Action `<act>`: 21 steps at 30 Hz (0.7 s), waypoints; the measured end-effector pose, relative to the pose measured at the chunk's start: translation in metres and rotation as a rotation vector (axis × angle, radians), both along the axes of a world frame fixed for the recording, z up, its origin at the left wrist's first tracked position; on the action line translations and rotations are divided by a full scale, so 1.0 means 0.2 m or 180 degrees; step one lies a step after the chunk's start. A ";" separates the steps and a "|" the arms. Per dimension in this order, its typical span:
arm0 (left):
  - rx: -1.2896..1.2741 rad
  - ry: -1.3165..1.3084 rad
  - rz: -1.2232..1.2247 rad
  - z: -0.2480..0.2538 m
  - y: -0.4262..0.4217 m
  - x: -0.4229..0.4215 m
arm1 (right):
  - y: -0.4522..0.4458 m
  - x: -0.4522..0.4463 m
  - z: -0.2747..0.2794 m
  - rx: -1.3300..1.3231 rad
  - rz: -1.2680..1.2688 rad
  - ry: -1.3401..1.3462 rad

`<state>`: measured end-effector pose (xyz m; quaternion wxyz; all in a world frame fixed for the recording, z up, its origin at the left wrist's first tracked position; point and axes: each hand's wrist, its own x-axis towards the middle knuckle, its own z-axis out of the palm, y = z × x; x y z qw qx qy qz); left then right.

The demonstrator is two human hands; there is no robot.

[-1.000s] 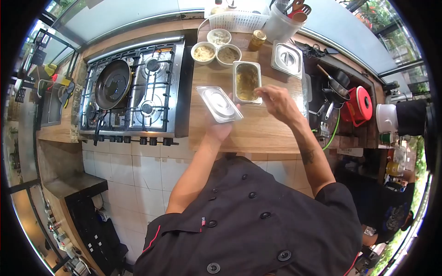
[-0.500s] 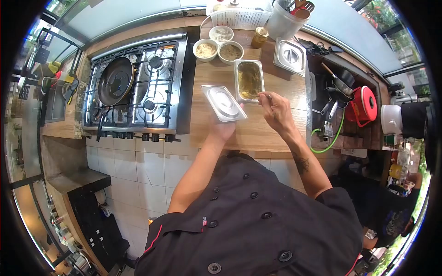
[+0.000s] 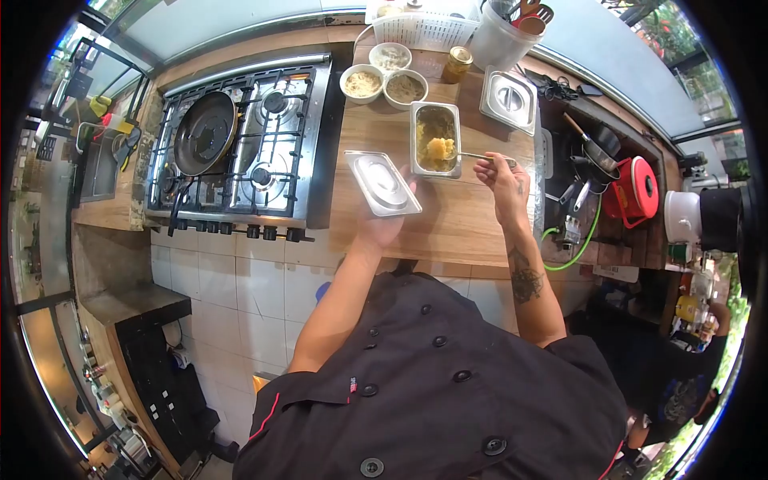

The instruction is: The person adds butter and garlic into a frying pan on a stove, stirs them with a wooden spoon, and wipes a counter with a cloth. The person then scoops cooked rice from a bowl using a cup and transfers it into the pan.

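Observation:
My left hand (image 3: 384,226) holds a metal lid (image 3: 382,186) from below, tilted, beside a rectangular metal container (image 3: 435,165). A spoon (image 3: 472,155) is pinched in my right hand (image 3: 502,178), to the right of the container. On the spoon's end sits a yellow-orange lump of food (image 3: 440,148), over the container's opening. Brownish-yellow contents show inside the container around it. Three white bowls with food, one of them shredded and pale (image 3: 362,83), stand behind it, with a lidded glass jar (image 3: 458,64) to their right.
A frying pan (image 3: 206,134) with liquid in it rests on the stove (image 3: 264,200) at left. A second metal lid (image 3: 510,100) lies at the board's right. Behind are a white basket (image 3: 424,30) and a utensil bucket (image 3: 506,44). A red pot (image 3: 632,190) and another person (image 3: 680,384) are at right.
My right hand has drawn the spoon up, and a yellow-orange lump now shows on it. The lid in my left hand has shifted only slightly. The view has moved a little.

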<state>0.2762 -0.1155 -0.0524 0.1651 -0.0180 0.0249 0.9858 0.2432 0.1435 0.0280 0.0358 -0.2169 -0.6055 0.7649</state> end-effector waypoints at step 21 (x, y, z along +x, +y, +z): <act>0.0083 -0.0681 0.0785 0.23 -1.61 0.31 | -2.27 -0.54 0.12 0.0707 0.0864 0.1433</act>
